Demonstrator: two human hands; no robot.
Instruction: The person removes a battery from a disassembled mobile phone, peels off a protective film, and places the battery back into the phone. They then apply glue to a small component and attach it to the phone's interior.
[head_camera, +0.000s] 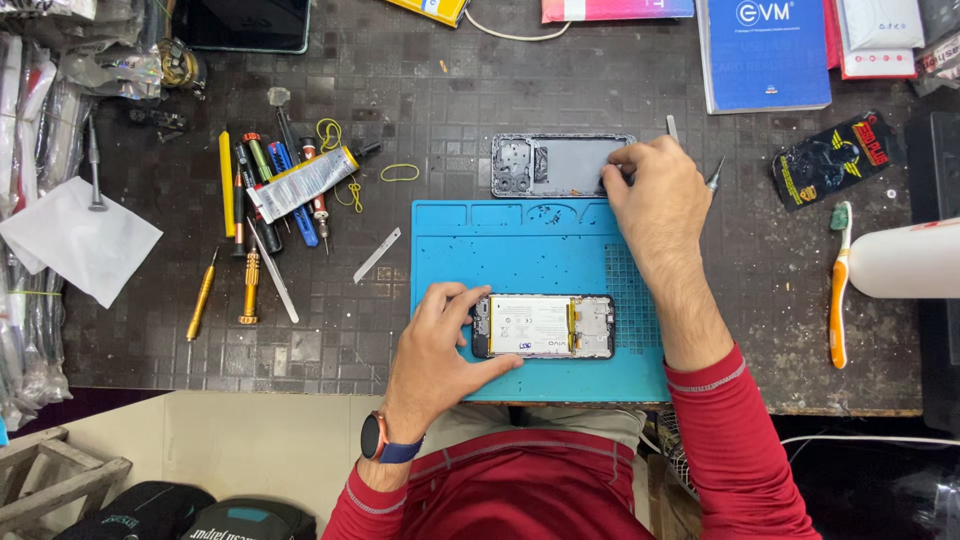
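Dark tiled workbench (420, 90), seen from above. At centre lies a blue mat (545, 240); on its 6 o'clock part rests an opened phone (543, 327), battery showing. At the mat's 12 o'clock edge sits the grey back cover (550, 165). Left hand (440, 350) steadies the phone's left end, fingers spread along its edges. Right hand (655, 200) pinches the cover's right end. Screwdrivers (260, 200) lie at 9 o'clock; a toothbrush (838, 290) at 3 o'clock.
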